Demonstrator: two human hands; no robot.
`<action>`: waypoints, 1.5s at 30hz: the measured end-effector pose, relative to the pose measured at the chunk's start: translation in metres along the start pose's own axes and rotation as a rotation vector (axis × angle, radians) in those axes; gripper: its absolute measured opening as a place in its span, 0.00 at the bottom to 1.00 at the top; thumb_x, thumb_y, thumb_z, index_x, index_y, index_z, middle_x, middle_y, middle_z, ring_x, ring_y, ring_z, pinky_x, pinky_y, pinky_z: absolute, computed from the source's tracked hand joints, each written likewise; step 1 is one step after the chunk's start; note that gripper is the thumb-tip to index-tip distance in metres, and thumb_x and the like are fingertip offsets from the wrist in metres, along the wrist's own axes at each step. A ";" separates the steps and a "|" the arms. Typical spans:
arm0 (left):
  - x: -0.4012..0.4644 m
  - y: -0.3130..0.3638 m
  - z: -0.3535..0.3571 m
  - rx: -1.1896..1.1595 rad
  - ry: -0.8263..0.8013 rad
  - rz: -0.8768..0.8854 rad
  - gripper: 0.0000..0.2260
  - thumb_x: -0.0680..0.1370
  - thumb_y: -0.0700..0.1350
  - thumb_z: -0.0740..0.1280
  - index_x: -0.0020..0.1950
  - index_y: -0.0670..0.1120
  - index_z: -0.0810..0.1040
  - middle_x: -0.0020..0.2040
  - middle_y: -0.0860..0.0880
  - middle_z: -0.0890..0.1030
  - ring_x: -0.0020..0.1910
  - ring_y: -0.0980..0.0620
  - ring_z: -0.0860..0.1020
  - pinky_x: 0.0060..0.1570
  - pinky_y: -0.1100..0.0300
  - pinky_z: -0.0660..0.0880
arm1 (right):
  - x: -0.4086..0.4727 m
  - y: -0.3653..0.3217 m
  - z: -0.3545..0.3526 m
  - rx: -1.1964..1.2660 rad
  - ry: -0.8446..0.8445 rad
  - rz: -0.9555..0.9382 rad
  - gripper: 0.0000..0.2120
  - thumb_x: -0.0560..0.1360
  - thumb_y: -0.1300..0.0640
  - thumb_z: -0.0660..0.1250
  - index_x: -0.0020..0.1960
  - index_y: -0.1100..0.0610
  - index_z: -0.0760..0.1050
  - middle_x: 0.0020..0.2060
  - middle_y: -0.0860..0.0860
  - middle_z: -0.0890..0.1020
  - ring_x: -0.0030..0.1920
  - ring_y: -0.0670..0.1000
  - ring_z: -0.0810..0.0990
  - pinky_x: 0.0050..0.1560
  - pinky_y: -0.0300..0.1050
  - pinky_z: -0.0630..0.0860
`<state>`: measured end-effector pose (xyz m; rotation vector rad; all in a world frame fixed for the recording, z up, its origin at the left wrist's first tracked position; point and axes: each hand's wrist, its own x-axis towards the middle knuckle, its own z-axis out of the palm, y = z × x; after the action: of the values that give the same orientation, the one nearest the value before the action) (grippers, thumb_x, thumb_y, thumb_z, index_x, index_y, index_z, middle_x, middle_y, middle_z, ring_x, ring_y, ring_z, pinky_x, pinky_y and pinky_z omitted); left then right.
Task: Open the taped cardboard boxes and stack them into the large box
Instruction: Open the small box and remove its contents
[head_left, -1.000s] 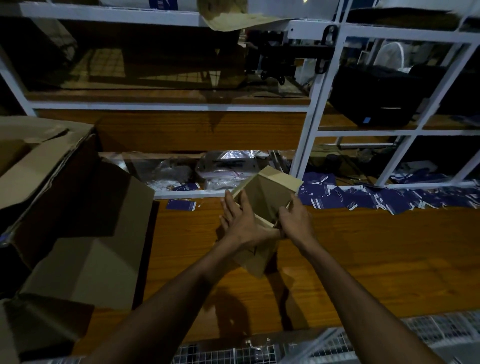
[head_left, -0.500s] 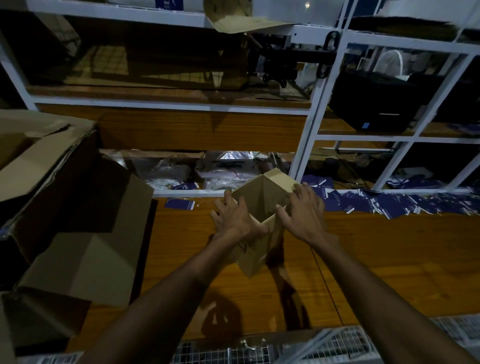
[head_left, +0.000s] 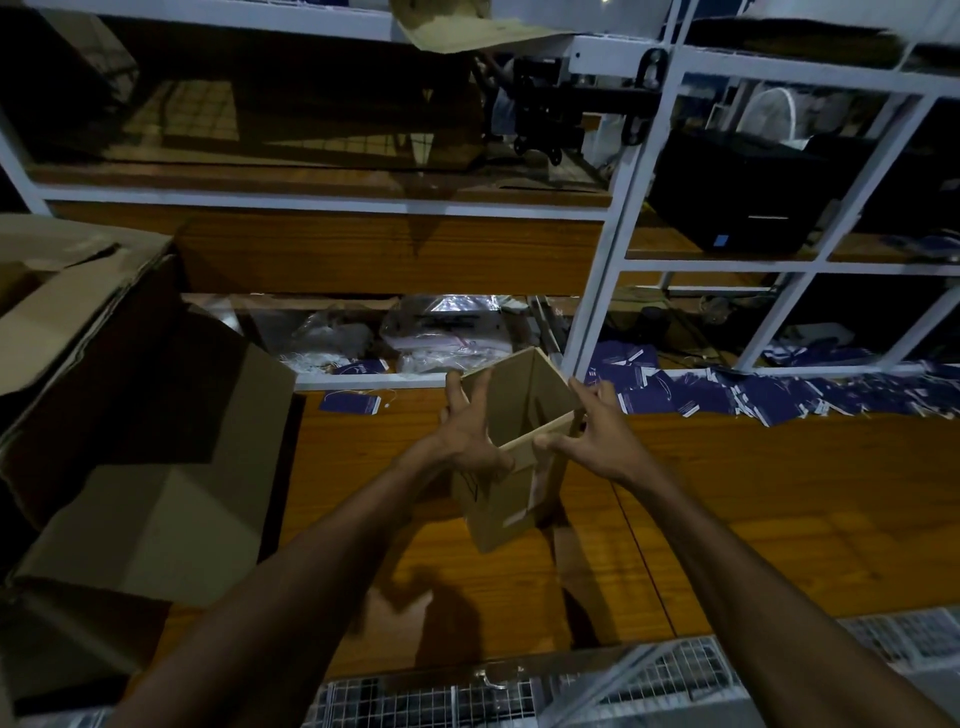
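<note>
A small brown cardboard box (head_left: 511, 493) is held upright above the wooden table (head_left: 779, 519), its top open and its inside showing. A strip of tape runs down its near side. My left hand (head_left: 467, 431) grips the box's left wall, fingers curled over the rim. My right hand (head_left: 592, 436) pinches the near right rim, thumb on the front edge and fingers spread behind the corner. The large cardboard box (head_left: 130, 415) stands at the left with its flaps open, its inside dark.
White metal shelving (head_left: 608, 291) rises behind the table, with plastic bags (head_left: 447, 332) on the low shelf. Several dark blue cards (head_left: 753, 395) lie scattered along the table's back right. A black case (head_left: 748, 197) sits on a right shelf. Wire mesh (head_left: 467, 701) runs along the near edge.
The box's top has been spread wider and stands more upright. My right hand moved from the near rim to the right corner; my left shifted along the left wall.
</note>
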<state>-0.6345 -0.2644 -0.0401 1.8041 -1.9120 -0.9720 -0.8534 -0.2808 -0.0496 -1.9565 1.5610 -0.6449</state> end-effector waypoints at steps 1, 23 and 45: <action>0.001 0.002 -0.001 0.032 -0.041 -0.002 0.62 0.66 0.44 0.81 0.81 0.59 0.34 0.79 0.47 0.27 0.79 0.30 0.43 0.75 0.34 0.60 | -0.002 0.001 0.000 0.004 0.012 -0.013 0.49 0.67 0.41 0.79 0.80 0.54 0.59 0.66 0.51 0.62 0.69 0.55 0.66 0.68 0.55 0.75; 0.008 -0.019 0.000 -0.186 0.005 0.132 0.56 0.65 0.44 0.81 0.79 0.65 0.47 0.80 0.56 0.37 0.78 0.32 0.50 0.68 0.41 0.72 | -0.016 0.004 0.019 0.046 0.273 0.013 0.42 0.61 0.38 0.81 0.67 0.53 0.70 0.57 0.48 0.71 0.54 0.48 0.75 0.50 0.53 0.82; -0.087 0.012 -0.006 -0.218 0.578 0.170 0.49 0.72 0.41 0.78 0.83 0.53 0.48 0.72 0.49 0.73 0.68 0.53 0.74 0.59 0.61 0.74 | -0.042 -0.052 -0.001 0.151 0.373 -0.321 0.56 0.66 0.49 0.82 0.81 0.43 0.49 0.74 0.52 0.64 0.71 0.48 0.65 0.64 0.62 0.77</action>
<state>-0.6274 -0.1823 -0.0100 1.5465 -1.5015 -0.5004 -0.8256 -0.2303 -0.0150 -2.0720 1.3570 -1.2839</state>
